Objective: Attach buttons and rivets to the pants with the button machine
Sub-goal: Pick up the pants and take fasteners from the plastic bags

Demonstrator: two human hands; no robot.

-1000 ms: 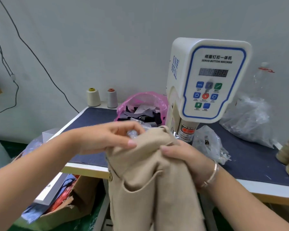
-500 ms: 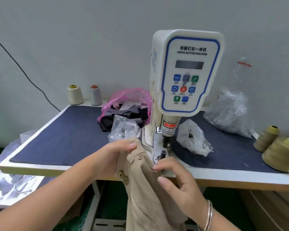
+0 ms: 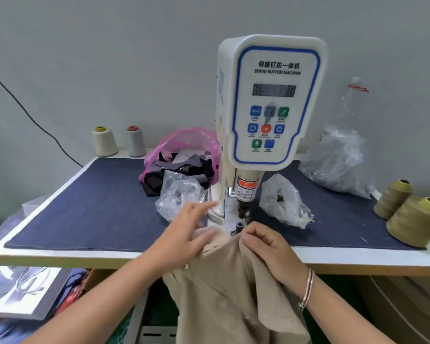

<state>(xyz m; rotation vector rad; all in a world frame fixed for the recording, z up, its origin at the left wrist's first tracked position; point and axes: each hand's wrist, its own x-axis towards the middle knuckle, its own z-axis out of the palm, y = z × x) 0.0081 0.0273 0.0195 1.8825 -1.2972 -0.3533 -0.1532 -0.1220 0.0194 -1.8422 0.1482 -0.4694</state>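
Pants (image 3: 231, 289): from my head camera, the beige cloth hangs off the table's front edge (image 3: 134, 256) below both my hands, its top hem bunched just in front of the button machine (image 3: 271, 100).
Right hand (image 3: 266, 252): my fingers curl and pinch the hem, I judge to steer it onto the lower die (image 3: 239, 225) just beyond my knuckles.
Left hand (image 3: 184, 234): fingers spread and fairly straight; the lower ones rest on the cloth, while the forefinger points toward the clear button bag (image 3: 179, 194) just ahead. Probably I am reaching for a button; whether I touch the bag, I cannot tell.
Punch (image 3: 243, 209): it stands above the die with a gap between them, room to slide the hem in.
Open room: bare blue mat (image 3: 85, 207) lies left of my left hand; a second bag (image 3: 281, 202) sits beyond my right hand, thread cones (image 3: 412, 219) well off to its right.
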